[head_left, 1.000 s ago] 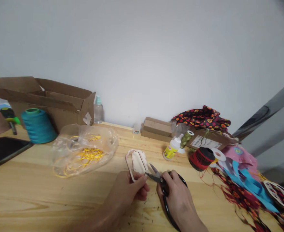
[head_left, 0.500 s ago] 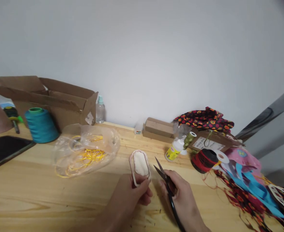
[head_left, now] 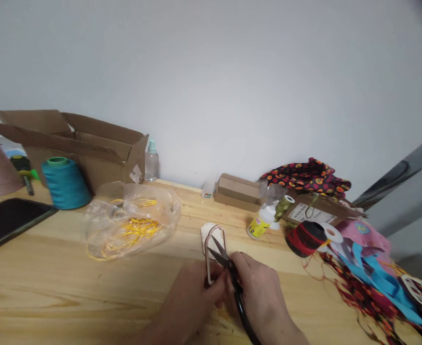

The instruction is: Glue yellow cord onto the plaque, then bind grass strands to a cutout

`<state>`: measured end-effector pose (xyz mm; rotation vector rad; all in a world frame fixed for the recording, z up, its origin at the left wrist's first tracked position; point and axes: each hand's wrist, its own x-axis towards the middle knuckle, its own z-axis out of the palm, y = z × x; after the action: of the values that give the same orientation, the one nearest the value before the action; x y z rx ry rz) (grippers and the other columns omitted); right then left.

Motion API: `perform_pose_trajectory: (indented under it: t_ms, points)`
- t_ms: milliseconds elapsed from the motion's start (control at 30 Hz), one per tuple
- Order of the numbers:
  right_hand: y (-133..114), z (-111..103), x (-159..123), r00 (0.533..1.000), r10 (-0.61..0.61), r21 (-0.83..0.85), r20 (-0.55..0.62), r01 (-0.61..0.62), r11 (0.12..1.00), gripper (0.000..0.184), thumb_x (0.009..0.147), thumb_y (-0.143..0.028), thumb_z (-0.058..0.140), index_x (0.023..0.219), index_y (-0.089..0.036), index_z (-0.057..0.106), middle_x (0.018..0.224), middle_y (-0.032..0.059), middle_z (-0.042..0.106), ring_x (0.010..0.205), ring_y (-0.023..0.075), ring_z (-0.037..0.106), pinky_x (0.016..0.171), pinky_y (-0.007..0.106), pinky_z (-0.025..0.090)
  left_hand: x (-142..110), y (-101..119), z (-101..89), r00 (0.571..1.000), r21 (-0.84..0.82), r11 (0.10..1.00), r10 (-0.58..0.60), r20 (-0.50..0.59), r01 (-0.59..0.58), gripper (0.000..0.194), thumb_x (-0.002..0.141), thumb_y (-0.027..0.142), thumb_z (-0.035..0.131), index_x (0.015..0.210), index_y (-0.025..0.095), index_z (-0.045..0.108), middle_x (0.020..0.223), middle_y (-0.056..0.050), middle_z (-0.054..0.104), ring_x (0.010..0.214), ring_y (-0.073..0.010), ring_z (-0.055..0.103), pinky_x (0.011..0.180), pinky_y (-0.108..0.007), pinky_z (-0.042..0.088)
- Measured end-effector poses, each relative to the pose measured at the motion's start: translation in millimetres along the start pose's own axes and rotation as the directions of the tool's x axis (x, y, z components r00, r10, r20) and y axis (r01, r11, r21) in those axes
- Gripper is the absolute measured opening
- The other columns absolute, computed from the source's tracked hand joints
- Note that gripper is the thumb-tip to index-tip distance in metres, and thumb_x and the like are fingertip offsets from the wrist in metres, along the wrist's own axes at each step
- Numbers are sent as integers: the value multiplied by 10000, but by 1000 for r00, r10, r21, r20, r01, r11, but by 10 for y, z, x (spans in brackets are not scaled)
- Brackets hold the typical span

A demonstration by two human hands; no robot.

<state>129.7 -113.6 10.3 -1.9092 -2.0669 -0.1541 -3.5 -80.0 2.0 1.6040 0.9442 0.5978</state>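
Between the fingers of my left hand (head_left: 194, 297) is a pale, flat, rounded piece (head_left: 205, 235) with a thin dark-edged frame (head_left: 207, 268) standing off it like a loop. I cannot tell what kind of thing it is. My right hand (head_left: 259, 292) grips black-handled scissors (head_left: 238, 292). Their blades are slightly apart, pointing up and left, and lie over the pale piece inside the frame. Whether the blades touch it, I cannot tell. The two hands are close together, with the right fingers beside the left thumb.
Rightward stand a glue bottle (head_left: 260, 222), a red-and-black thread spool (head_left: 306, 238) and blue ribbon (head_left: 380, 278). A plastic bag with yellow cord (head_left: 139, 227), a teal thread cone (head_left: 65, 184), a phone (head_left: 13, 223) and an open cardboard box (head_left: 106, 167) are leftward.
My right hand has brought the scissors left, from beside the pale piece to over it. The frame now stands away from the pale piece, which has tilted.
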Motion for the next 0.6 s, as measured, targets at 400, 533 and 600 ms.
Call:
perform_pose_trajectory:
  t_ms: [400,533,600]
  points:
    - [316,-254,-128,999,-4,0,40,4,1000,164,607,-70,381,618,-217,453,556,-29,564,443,108,488,432,184,265,70,8,28,985,-372,913,-169,30,168,269,655,377,566,523,142,545,452,13,580,386,-96,511,443,-203,393]
    - [412,-400,-262,983,-23,56,183,13,998,160,622,-110,387,625,-239,481,598,-17,602,473,127,514,448,200,299,107,24,-23,980,-485,857,-201,-1,175,261,609,387,623,574,134,569,493,9,605,415,-95,528,482,-220,433]
    - [569,-487,-443,980,1,78,198,-16,997,125,639,-173,419,609,-257,507,581,-9,606,461,138,509,439,216,299,115,26,-45,974,-551,812,-226,7,192,266,580,386,654,608,132,579,498,16,609,421,-88,528,491,-216,440]
